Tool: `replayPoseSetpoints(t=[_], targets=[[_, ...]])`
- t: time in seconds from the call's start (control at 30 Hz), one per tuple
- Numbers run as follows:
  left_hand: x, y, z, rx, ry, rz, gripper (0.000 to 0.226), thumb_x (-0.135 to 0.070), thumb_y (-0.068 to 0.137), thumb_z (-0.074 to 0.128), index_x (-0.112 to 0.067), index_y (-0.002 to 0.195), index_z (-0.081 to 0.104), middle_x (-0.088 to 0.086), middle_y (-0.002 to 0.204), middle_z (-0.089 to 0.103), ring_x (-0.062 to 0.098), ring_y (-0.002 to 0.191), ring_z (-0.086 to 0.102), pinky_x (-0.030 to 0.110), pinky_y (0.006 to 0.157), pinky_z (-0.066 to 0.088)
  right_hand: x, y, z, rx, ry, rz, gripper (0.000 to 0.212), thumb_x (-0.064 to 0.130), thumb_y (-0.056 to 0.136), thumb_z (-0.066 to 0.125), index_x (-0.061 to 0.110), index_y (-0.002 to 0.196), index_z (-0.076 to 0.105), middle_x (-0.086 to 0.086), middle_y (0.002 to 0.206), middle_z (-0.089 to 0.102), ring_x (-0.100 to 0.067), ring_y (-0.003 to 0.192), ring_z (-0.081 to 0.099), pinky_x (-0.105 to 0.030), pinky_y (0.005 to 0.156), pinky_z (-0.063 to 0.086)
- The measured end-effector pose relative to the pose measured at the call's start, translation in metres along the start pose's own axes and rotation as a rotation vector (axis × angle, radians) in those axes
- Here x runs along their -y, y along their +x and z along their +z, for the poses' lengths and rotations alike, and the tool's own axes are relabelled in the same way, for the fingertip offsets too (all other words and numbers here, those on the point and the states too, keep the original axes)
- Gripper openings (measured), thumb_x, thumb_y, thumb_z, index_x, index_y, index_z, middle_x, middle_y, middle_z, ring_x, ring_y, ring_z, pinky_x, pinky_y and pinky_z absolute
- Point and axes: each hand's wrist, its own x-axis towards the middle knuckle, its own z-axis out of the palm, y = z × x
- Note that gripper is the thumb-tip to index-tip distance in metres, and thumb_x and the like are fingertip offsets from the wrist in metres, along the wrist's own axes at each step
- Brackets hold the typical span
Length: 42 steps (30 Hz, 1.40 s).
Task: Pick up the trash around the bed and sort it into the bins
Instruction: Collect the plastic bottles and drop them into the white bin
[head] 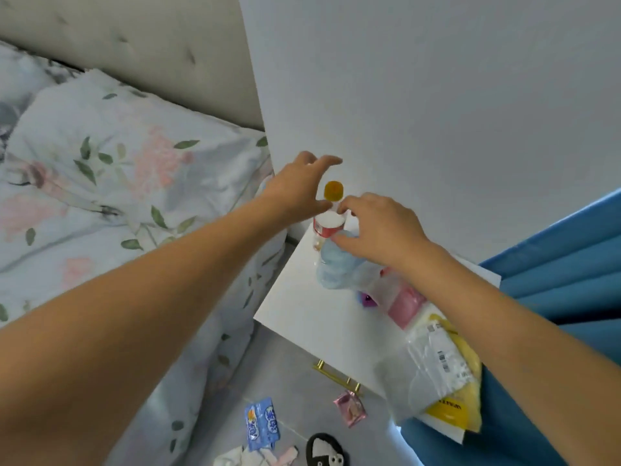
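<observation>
A white-capped bottle with a red label [326, 227] stands at the far corner of the white nightstand [312, 317]. Behind it stands a bottle with an orange-yellow cap [333, 190]. My left hand [302, 185] hovers over the bottles, fingers spread, thumb near the white cap. My right hand [376, 227] touches the white cap with its fingertips and rests on a crumpled pale blue item [336, 267] beside the bottle. Under my right forearm a clear plastic bag with labels [433, 368], a pink packet [405, 306] and a yellow package [460, 395] lie on the nightstand.
The bed with floral bedding [111, 183] lies to the left, its padded headboard [141, 45] behind. Blue curtains [564, 264] hang at the right. On the grey floor lie a blue snack wrapper [262, 420], a pink wrapper [350, 408], white scraps [242, 457] and a black-and-white slipper [325, 450].
</observation>
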Motion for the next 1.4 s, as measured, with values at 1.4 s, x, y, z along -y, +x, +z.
replayPoseSetpoints(t=[1.4], targets=[[0.296, -1.069, 0.040, -0.635, -0.226, -1.340, 0.018, -0.016, 0.076, 0.076, -0.013, 0.091, 0.066, 0.003, 0.088, 0.064, 0.018, 0.082, 0.053, 0.028, 0.071, 0.038, 0.767, -0.433, 0.256, 0.595, 0.028, -1.220, 0.022, 0.022, 0.078, 0.062, 0.017, 0.099, 0.068, -0.004, 0.085, 0.065, -0.020, 0.077, 0.057, -0.029, 0.063, 0.044]])
